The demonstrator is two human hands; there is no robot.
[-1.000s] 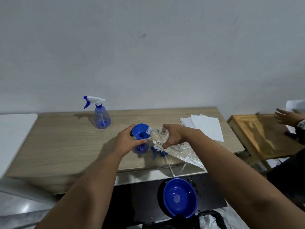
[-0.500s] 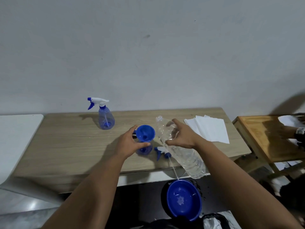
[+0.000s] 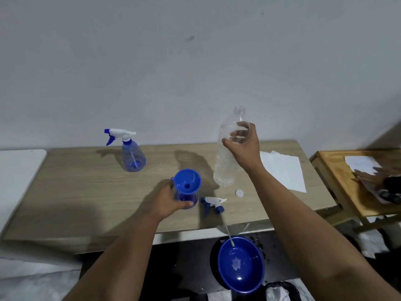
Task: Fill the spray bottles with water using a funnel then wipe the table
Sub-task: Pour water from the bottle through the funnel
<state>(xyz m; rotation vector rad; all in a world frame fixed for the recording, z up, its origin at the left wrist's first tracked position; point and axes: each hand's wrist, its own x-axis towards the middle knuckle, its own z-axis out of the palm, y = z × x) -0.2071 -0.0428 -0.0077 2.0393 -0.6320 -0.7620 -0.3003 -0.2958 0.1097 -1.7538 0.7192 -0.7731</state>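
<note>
A blue funnel (image 3: 187, 181) sits in the neck of a small blue spray bottle (image 3: 191, 197) near the middle of the wooden table (image 3: 86, 196); my left hand (image 3: 168, 202) grips that bottle's body. My right hand (image 3: 244, 146) holds a clear uncapped water bottle (image 3: 225, 164) upright, its base on or just above the table. Its white cap (image 3: 239, 193) lies beside it. The removed spray head (image 3: 213, 204) with its dip tube lies at the front edge. A second spray bottle (image 3: 132, 157), trigger fitted, stands at the back left.
White paper towels (image 3: 284, 170) lie at the table's right end. A blue basin (image 3: 240, 265) sits on the floor below the front edge. Right of the table stands a small wooden table (image 3: 334, 174), with another person's hand (image 3: 368, 174) on papers. A white surface (image 3: 19, 168) adjoins the left.
My right hand has swung the water bottle from tilted over the funnel to upright, moving it right and back. My left hand stayed on the funnel bottle.
</note>
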